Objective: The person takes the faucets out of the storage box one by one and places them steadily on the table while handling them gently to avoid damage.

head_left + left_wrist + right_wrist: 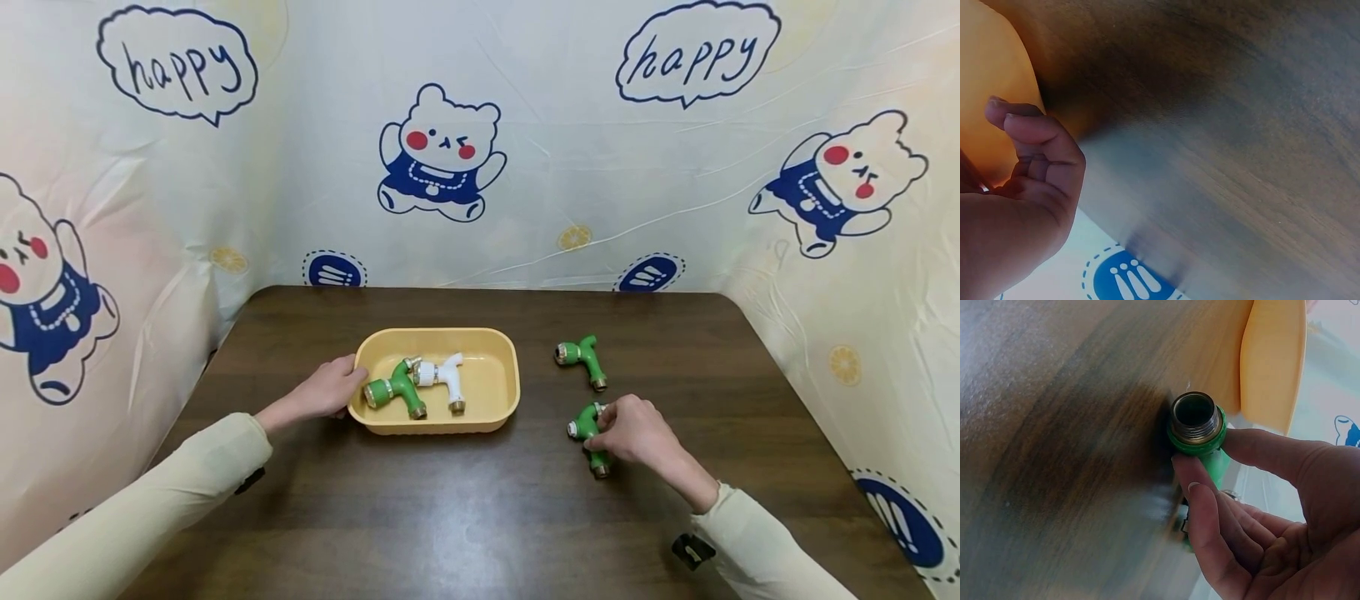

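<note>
My left hand grips the left rim of a yellow plastic basin; in the left wrist view its fingers curl against the basin's wall. Inside the basin lie a green tap and, touching or close beside it, a white tap. To the right of the basin, my right hand pinches another green tap between thumb and fingers, at or just above the table. That tap's threaded metal end faces the right wrist camera. Part of its body is hidden behind the fingers.
A third green tap lies on the brown wooden table behind my right hand. Printed cloth hangs along the table's back and sides.
</note>
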A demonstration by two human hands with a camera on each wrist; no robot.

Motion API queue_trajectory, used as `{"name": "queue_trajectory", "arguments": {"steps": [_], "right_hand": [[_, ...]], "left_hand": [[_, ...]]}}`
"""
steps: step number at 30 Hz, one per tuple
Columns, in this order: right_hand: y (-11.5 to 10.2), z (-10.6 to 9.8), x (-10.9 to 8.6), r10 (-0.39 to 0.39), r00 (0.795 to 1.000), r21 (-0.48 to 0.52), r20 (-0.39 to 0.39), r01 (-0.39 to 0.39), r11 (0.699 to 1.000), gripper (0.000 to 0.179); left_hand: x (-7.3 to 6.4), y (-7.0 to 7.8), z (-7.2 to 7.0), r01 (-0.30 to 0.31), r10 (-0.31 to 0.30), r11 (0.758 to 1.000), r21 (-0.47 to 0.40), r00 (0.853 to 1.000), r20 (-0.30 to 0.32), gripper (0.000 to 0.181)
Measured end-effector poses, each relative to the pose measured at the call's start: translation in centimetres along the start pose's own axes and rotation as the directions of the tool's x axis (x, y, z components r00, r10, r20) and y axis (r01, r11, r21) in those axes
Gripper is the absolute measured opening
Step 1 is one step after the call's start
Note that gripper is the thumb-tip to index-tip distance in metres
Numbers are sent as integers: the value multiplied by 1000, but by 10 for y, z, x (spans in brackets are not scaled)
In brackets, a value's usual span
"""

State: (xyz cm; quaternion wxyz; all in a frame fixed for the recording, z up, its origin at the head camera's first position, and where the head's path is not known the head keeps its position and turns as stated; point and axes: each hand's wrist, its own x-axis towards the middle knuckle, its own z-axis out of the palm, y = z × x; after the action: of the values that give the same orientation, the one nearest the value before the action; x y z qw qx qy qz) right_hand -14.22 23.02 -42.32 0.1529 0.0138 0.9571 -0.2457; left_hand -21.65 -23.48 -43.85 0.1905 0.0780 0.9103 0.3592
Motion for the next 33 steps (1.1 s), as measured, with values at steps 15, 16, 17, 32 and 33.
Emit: {"name": "queue_trajectory", "arguments": {"steps": [15, 16, 17, 32, 33], "right_hand": [[2, 2, -1, 25, 1000, -8, -14, -25, 1000, 26], [2, 2, -1, 23, 1000, -10, -13, -23, 1000, 25], [2, 2, -2, 23, 1000, -12, -13, -23, 1000, 25], [4, 1, -2, -2, 1000, -15, -15, 2, 1000, 25], [3, 0, -2, 3, 1000, -14, -11, -3, 1000, 25]], "left_hand": [[-2, 2, 2, -21, 21, 1000, 24, 999, -42, 39], [-2, 2, 2, -22, 23, 999, 25, 999, -43, 38], [-2, 2, 2, -22, 23, 999, 24, 999, -44, 38], [-2, 3, 2, -23, 25, 999, 34, 999, -46, 36], [-2, 4, 2, -22, 23, 999, 33, 999, -46, 36]]}}
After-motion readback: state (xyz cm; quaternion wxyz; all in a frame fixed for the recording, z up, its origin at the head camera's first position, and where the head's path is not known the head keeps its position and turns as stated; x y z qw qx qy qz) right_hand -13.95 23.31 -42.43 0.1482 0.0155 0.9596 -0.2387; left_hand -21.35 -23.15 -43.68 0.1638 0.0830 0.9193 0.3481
